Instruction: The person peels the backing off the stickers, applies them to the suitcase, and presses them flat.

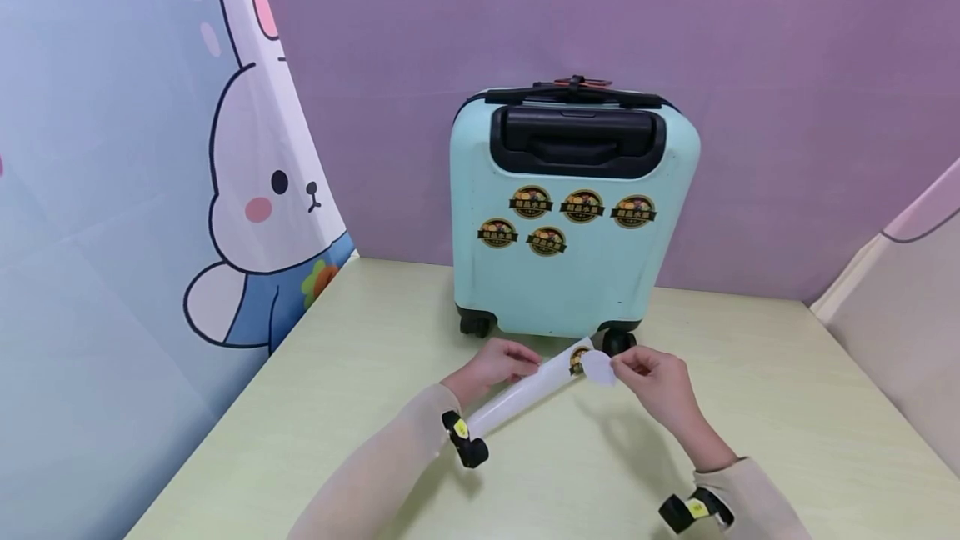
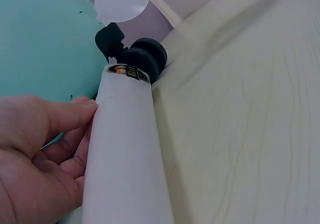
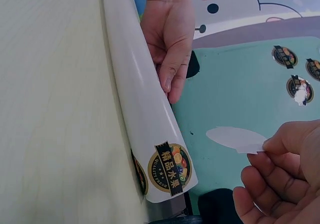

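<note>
A white rolled sheet of stickers lies slantwise on the table before a mint-green suitcase. My left hand holds the roll along its far edge, thumb and fingers pinching the paper in the left wrist view. Round black-and-gold fruit stickers show at the roll's right end. Between thumb and forefinger, my right hand pinches a round sticker by its edge, its white back facing the head camera. That sticker is apart from the roll. Several matching stickers are on the suitcase front, in two rows.
The suitcase stands upright on black wheels, close behind the roll's right end. A black handle recess is near its top. The pale wooden table meets a purple backdrop behind and a rabbit-printed cloth at left.
</note>
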{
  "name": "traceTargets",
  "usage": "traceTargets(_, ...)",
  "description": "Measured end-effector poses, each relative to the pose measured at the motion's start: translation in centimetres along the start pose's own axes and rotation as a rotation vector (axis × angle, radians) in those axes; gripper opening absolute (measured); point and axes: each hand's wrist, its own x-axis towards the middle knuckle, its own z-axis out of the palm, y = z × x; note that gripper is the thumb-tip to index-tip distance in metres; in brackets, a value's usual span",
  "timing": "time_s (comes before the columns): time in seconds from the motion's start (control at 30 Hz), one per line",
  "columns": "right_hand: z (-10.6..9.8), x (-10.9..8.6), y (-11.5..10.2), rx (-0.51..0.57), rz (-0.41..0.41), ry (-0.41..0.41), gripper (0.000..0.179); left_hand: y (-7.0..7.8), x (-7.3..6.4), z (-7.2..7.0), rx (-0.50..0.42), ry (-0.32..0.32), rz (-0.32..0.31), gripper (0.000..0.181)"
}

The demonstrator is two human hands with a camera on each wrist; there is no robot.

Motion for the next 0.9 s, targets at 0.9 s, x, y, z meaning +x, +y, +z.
traceTargets(0.9,-0.1,0.1,-0.3,0.052,0.075,-0.002,0.007,1.4,-0.3,-2.0,-0.164,-0.017,0.084,0.028)
